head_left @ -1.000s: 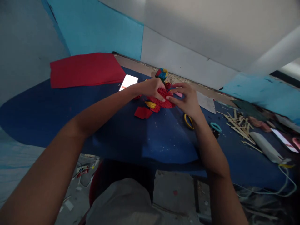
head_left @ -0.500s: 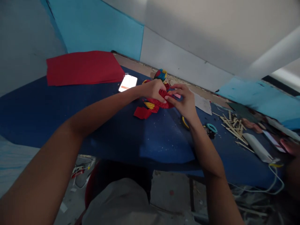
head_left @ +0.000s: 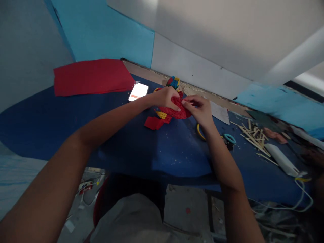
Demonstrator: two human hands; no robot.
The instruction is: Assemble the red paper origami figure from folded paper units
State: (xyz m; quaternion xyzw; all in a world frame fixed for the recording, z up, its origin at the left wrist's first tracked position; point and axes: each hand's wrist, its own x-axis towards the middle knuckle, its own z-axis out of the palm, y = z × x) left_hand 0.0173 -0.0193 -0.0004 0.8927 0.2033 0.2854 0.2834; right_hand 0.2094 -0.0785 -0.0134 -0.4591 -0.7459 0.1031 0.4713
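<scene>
My left hand (head_left: 168, 98) is closed around a red craft piece (head_left: 177, 111) with a ridged, layered surface. Yellow strips (head_left: 161, 115) show on its lower left side, and a blue, yellow and red ridged part (head_left: 173, 82) stands just behind it. At the red piece's right edge, my right hand (head_left: 198, 107) has thumb and fingers pinched together; what lies between the fingertips is too small to make out. A small flat red piece (head_left: 154, 123) lies on the table below the craft piece.
Large red sheets (head_left: 92, 77) and a lit phone (head_left: 138, 91) lie to the left on the blue table (head_left: 121, 145). A yellow ring handle (head_left: 200, 132), a blue ring (head_left: 229, 138), thin wooden sticks (head_left: 254, 136) and a white corded tool (head_left: 280, 160) are on the right.
My right fingers have drawn closer together at the red piece's edge, and more of its ridged surface shows. The left hand keeps its hold. The view has shifted slightly.
</scene>
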